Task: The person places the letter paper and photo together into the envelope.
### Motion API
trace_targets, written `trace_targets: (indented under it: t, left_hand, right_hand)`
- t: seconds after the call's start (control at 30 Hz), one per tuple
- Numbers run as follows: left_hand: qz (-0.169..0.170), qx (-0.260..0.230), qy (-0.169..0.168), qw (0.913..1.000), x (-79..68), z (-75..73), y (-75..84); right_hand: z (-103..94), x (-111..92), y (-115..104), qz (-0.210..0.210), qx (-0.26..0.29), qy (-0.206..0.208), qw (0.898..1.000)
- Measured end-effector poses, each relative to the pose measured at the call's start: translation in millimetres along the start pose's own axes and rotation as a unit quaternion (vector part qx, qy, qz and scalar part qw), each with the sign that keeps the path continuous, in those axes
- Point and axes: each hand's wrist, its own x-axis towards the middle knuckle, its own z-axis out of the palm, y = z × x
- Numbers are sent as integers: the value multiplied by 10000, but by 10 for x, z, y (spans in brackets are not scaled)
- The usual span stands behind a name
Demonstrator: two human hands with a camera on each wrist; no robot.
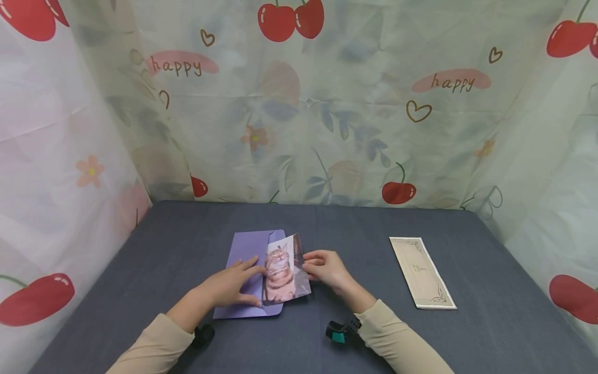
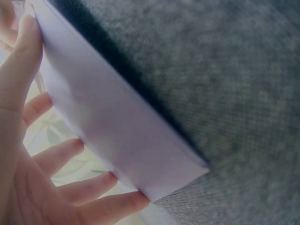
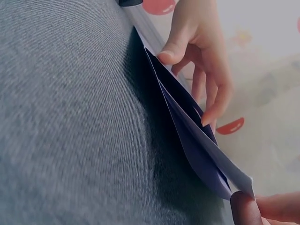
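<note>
card at the envelope's mouth

the card (image 1: 280,283) is lying at the mouth of the envelope (image 1: 247,246); how much is sitting inside is hard to tell. the left hand (image 1: 235,286) is resting on the envelope with its fingers spread, while the right hand (image 1: 329,267) is pinching the card's outer edge. doing this well probably means keeping the card flat and square to the mouth, as it is tilting slightly; the left hand should be steadying the envelope without squeezing the mouth narrow, and a light pinch should be sparing the card from bending.

the dark tabletop (image 1: 345,228) is carrying both, with a cream paper (image 1: 422,272) lying well apart on the right. curtains (image 1: 355,67) are hanging behind and on both sides, showing cherries (image 1: 276,23).
</note>
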Motion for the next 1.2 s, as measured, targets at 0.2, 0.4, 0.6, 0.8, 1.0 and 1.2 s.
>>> trace_targets:
  t: [0.2, 0.4, 0.6, 0.8, 1.0, 1.2]
  left_hand:
    - [-26, -37, 11, 10000, 2, 0, 5]
    - [-100, -59, -45, 9999, 11, -7, 6]
    - [-120, -77, -67, 9999, 11, -14, 5]
    - [-91, -45, -58, 9999, 14, -10, 2]
    - [-2, -17, 3, 10000, 14, -4, -2]
    - [-88, -61, -50, 9999, 9, -5, -2]
  right_hand:
    - [78, 5, -32, 46, -5, 4, 10000]
    - [151, 7, -56, 24, -7, -53, 10000]
    - [216, 4, -73, -63, 86, -153, 9998]
    - [263, 8, -75, -103, 131, -253, 9995]
    - [317, 14, -72, -181, 119, -301, 9993]
    - [382, 29, -50, -201, 159, -297, 9992]
